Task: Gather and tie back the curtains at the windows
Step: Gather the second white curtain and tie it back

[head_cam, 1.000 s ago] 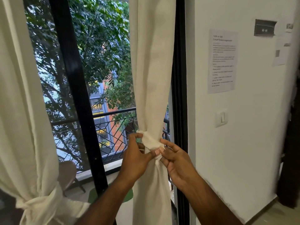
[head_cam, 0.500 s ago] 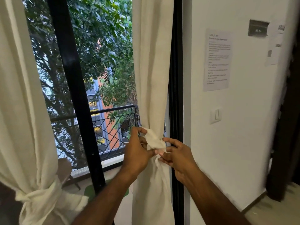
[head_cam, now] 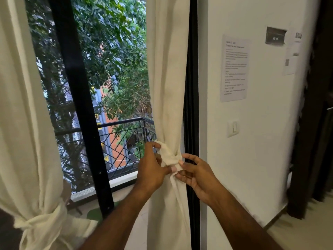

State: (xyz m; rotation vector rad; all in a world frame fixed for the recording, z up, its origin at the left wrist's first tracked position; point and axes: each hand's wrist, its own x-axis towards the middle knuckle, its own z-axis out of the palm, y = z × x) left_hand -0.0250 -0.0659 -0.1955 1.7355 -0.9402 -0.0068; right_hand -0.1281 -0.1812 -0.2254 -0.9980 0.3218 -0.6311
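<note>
Two bare forearms, no sleeves, left hand [head_cam: 151, 170], right hand [head_cam: 196, 175], short nails

left arm: coming up from bottom center, bare forearm, angled up and right
left hand [head_cam: 151, 170]: back to camera, fingers curled, thumb tip pinching the tie [head_cam: 169, 156]
right arm: in from bottom right, angled up-left
right hand [head_cam: 195, 175]: palm sort of facing left, fingers loosely spread, tips pinching the same tie
gap: hands nearly touching

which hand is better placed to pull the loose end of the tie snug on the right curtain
Probably the right hand: its fingertips already pinch the loose end of the tie below the knot, while the left hand braces the wrap against the right curtain.
</note>
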